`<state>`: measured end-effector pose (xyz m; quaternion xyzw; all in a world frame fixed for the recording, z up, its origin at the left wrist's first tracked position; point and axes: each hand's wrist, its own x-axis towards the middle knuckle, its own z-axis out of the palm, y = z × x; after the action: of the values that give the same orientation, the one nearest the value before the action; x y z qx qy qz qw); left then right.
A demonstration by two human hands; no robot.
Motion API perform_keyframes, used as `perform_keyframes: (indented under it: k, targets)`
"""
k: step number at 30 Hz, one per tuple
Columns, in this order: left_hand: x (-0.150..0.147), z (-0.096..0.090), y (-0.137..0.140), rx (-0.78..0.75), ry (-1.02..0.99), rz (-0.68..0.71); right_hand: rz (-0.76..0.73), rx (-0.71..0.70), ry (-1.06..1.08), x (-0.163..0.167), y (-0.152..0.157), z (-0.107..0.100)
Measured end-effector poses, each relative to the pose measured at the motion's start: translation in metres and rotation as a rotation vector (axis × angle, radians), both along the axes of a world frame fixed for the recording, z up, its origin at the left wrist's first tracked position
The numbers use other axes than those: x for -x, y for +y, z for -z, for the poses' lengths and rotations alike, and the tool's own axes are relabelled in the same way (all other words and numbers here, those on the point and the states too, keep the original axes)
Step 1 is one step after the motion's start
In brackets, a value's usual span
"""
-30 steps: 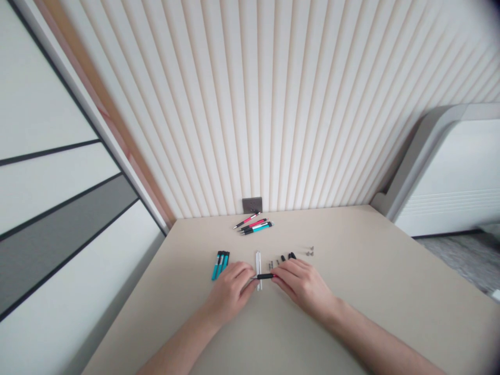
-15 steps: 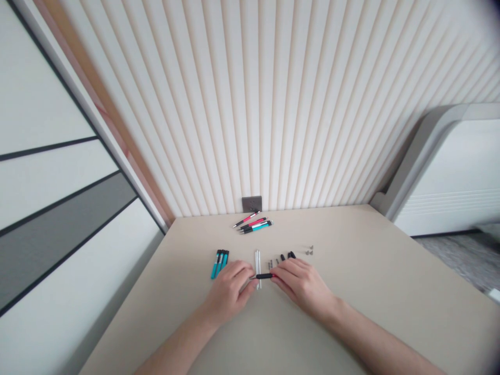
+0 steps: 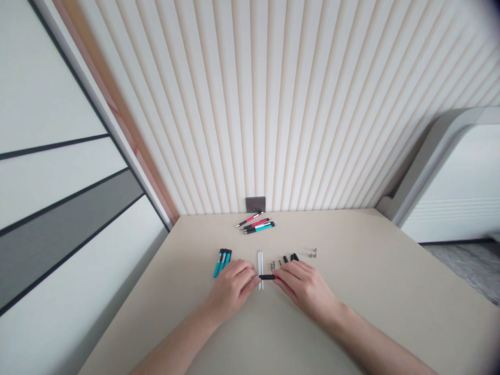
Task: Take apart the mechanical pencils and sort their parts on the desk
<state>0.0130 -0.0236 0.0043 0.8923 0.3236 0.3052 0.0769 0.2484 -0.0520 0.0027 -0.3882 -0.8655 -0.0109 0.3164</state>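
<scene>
A pen with a black grip (image 3: 267,277) lies level between my two hands, a bit of red showing at its right end. My right hand (image 3: 304,284) is closed around that red end, which is mostly hidden by the fingers. At the other end, my left hand (image 3: 233,287) pinches the tip between thumb and fingers, covering it. Below the pen, several thin white tubes (image 3: 260,258) lie on the table. Small metal springs or sleeves (image 3: 273,265) and black grips (image 3: 295,257) sit just beyond my right hand. Teal barrels (image 3: 222,260) lie in a row beyond my left hand.
Several assembled red and teal pens (image 3: 260,227) rest near the back of the beige table (image 3: 344,234). Small silver cone-like pieces (image 3: 313,254) stand at the right. A dark wall socket (image 3: 255,204) is on the ribbed wall behind, and a pale headboard-like panel (image 3: 453,182) stands at the right.
My left fingers have closed over the pen's tip, which showed between them before. My right hand keeps its hold on the red end. The whole view has shifted slightly.
</scene>
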Motion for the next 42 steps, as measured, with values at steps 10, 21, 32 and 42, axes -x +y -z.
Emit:
perform_keyframes:
  k: [10, 21, 32, 42]
  targets:
    - [0.001, 0.003, 0.003, 0.021, -0.154, -0.099, 0.1, -0.003, -0.056, -0.004, 0.003, -0.005]
    - [0.001, 0.009, 0.003, 0.047, -0.193, -0.1, -0.054, 0.334, -0.251, -0.008, -0.008, -0.018]
    - [-0.01, 0.006, -0.002, -0.033, 0.008, 0.041, -0.025, 0.31, -0.112, -0.006, -0.005, -0.011]
    - [-0.025, 0.002, -0.013, 0.31, -0.249, 0.072, -0.19, 0.249, 0.164, 0.008, -0.007, -0.006]
